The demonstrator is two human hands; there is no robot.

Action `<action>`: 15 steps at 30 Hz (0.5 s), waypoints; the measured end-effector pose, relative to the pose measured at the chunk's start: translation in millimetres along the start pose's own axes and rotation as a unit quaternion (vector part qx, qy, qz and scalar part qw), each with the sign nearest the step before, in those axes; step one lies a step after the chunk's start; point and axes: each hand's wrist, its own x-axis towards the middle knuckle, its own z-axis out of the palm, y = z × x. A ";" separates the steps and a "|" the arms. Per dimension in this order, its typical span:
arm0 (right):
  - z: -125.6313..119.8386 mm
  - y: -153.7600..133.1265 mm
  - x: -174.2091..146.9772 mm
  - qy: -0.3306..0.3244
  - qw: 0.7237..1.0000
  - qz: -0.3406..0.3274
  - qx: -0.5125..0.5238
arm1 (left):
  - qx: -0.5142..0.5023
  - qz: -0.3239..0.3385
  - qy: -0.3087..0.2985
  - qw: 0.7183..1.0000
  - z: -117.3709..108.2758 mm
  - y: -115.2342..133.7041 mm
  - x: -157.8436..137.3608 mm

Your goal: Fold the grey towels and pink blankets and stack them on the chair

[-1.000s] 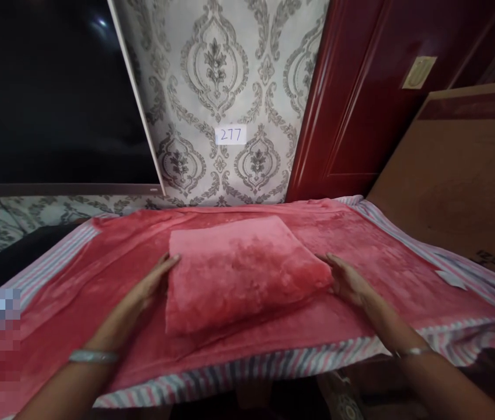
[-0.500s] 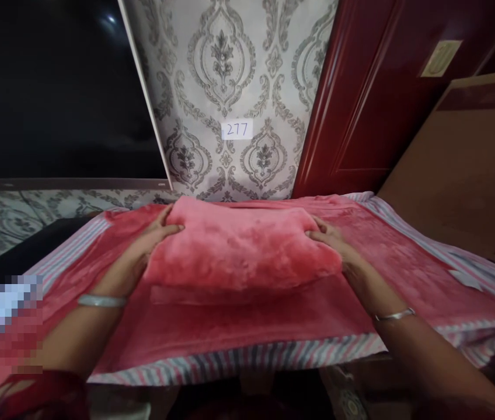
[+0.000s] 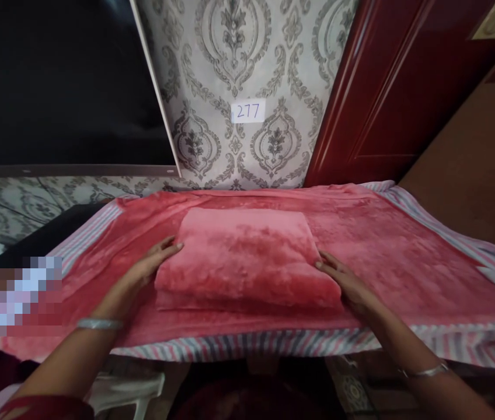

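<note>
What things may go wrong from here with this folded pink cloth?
The folded pink cloth looks soft and its layers show at the near edge, so they might slip apart if the left hand and right hand lift unevenly. It lies on a similar pink cover, so a sideways pull might wrinkle that cover.

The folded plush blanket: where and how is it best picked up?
Probably take the folded plush blanket by both sides, left hand from the left, right hand from the right, each reaching underneath. It lies flat, wider than deep and soft-looking, so one-sided lifting could let it sag.
</note>
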 end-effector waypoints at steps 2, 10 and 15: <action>-1.9 -1.1 -9.9 0.038 0.997 -0.048 -0.045 | 0.023 0.014 0.018 0.999 -6.7 -2.7 -16.6; -7.5 8.6 -78.4 0.141 0.946 -0.210 -0.202 | 0.143 0.143 0.069 0.977 -15.4 -26.4 -83.0; 3.7 4.2 -84.4 0.096 0.972 -0.150 -0.152 | 0.086 0.127 0.047 0.987 -9.2 -32.8 -80.7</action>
